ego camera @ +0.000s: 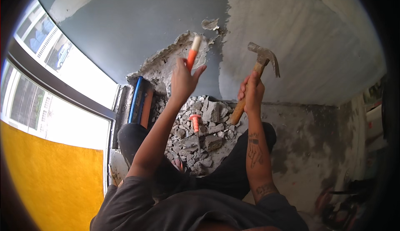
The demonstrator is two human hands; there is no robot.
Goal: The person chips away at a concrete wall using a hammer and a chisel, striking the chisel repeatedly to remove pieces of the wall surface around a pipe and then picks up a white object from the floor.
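Observation:
My left hand (182, 84) is raised before the broken patch of wall (162, 59), holding an orange tool (192, 56) with a pale, blurred end. The tool passes between thumb and fingers, and the thumb stands away from it; its exact kind is unclear. In my right hand (254, 90) is a claw hammer (264, 56), gripped by its wooden handle, head up and claw to the right. Between my knees, a chisel (196, 124) with an orange guarded grip lies on the rubble (215, 112).
Blue and orange pipes (135, 99) stand in the wall corner on the left. Beside them is a window frame (62, 81) above a yellow panel (56, 174). A stained concrete floor (300, 137) extends to the right, with dark, unclear objects (340, 209) at lower right.

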